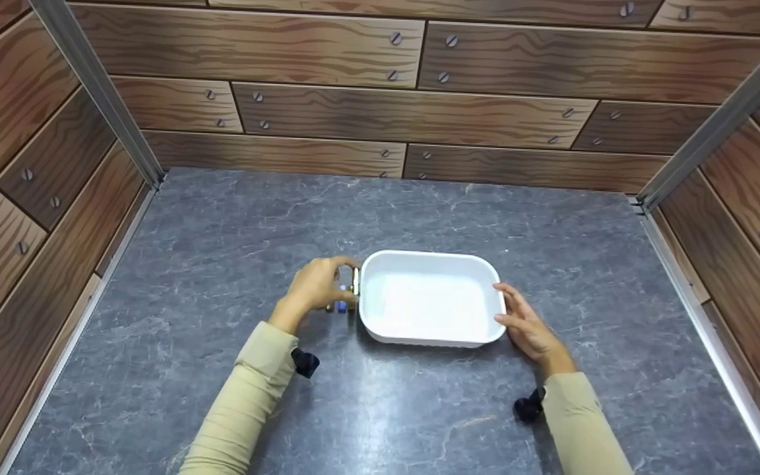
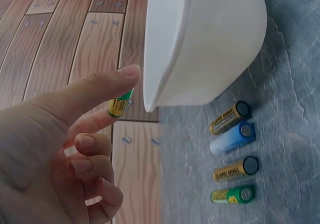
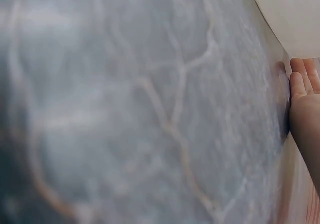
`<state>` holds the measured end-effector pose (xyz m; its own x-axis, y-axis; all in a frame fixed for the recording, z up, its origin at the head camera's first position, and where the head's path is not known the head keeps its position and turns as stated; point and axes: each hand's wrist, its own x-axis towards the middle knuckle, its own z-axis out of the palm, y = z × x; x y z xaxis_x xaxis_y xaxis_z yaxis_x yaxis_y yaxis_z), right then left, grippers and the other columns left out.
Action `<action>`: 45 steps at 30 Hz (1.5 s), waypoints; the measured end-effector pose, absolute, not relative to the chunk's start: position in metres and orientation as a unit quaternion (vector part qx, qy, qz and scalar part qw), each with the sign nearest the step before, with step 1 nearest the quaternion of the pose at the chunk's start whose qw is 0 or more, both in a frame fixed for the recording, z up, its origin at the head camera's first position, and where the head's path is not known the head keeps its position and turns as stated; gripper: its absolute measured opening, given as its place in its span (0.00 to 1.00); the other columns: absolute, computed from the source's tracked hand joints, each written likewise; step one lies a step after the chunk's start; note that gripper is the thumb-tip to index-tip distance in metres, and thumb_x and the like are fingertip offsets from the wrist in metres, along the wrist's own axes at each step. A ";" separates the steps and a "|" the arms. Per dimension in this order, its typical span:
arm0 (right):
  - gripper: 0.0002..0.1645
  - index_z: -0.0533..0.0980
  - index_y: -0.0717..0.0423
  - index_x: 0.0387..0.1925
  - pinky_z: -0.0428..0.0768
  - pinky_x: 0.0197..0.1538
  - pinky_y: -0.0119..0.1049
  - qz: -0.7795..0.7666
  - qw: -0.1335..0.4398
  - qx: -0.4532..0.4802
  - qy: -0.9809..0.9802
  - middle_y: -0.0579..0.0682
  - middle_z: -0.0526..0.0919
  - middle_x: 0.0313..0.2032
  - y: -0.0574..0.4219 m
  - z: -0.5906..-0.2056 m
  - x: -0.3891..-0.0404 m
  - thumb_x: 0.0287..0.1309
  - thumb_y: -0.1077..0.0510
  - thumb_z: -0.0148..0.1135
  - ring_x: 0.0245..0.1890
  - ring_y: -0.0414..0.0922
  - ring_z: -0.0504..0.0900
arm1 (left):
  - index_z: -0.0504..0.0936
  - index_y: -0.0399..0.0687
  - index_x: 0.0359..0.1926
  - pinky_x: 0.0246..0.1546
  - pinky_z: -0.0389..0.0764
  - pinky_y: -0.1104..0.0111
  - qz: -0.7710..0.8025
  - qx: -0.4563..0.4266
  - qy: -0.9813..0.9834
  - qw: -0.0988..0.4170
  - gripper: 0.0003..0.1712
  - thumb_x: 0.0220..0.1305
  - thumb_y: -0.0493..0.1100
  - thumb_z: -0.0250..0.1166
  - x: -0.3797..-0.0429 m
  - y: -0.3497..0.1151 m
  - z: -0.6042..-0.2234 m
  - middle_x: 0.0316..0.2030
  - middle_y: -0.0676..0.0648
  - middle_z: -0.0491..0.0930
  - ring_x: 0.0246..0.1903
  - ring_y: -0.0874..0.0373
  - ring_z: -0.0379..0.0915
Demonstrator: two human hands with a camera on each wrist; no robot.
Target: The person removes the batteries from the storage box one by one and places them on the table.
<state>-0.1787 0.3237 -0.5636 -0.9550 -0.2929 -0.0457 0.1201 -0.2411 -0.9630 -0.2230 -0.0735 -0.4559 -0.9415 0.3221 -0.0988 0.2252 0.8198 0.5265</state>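
Observation:
A white rectangular tub (image 1: 429, 333) with rounded corners stands on the grey marbled surface. At its left side, my left hand (image 1: 314, 285) pinches a green and yellow battery (image 2: 120, 105) between thumb and index finger, just outside the rim. The other fingers of that hand are curled in the left wrist view. Several batteries lie in a row beside the tub, among them a blue one (image 2: 233, 137), a green one (image 2: 233, 194) and a gold and black one (image 2: 236, 168). My right hand (image 1: 528, 330) holds the tub's right rim, its fingertips over the edge.
Wood-patterned panels (image 1: 413, 115) close off the back and both sides. Metal corner posts (image 1: 99, 92) stand at the back left and back right. Marbled work surface (image 1: 175, 316) extends on all sides of the tub.

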 end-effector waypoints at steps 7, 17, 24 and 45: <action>0.33 0.66 0.37 0.57 0.75 0.55 0.26 -0.783 0.136 -0.087 0.601 0.33 0.72 0.56 0.325 -0.564 -0.179 0.59 0.74 0.50 0.54 0.31 0.74 | 0.78 0.58 0.57 0.26 0.63 0.69 0.263 0.129 0.951 0.095 0.36 0.44 0.51 0.78 -0.224 -0.083 -0.458 0.35 0.44 0.80 0.28 0.58 0.66; 0.33 0.66 0.36 0.58 0.75 0.55 0.26 -0.780 0.143 -0.088 0.603 0.32 0.72 0.57 0.326 -0.564 -0.179 0.60 0.73 0.49 0.54 0.31 0.74 | 0.79 0.57 0.57 0.25 0.62 0.69 0.280 0.108 0.949 0.101 0.34 0.45 0.46 0.78 -0.227 -0.097 -0.464 0.34 0.44 0.78 0.27 0.58 0.64; 0.34 0.66 0.36 0.57 0.75 0.55 0.26 -0.778 0.137 -0.078 0.608 0.32 0.73 0.56 0.324 -0.564 -0.178 0.59 0.74 0.49 0.54 0.31 0.74 | 0.78 0.55 0.58 0.24 0.63 0.70 0.267 0.097 0.953 0.102 0.36 0.44 0.46 0.78 -0.227 -0.109 -0.470 0.28 0.50 0.74 0.26 0.59 0.65; 0.32 0.67 0.36 0.56 0.75 0.55 0.26 -0.777 0.132 -0.066 0.612 0.32 0.73 0.56 0.324 -0.562 -0.178 0.58 0.73 0.52 0.54 0.32 0.74 | 0.79 0.51 0.55 0.34 0.73 0.61 0.272 0.066 0.953 0.116 0.35 0.41 0.40 0.78 -0.230 -0.135 -0.493 0.37 0.40 0.81 0.35 0.51 0.74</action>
<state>-0.1785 0.3238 -0.5619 -0.9567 -0.2850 -0.0594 0.1246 -0.2165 -0.9683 -0.2299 -0.1349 -0.4930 -0.9644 0.1891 -0.1849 0.0629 0.8431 0.5341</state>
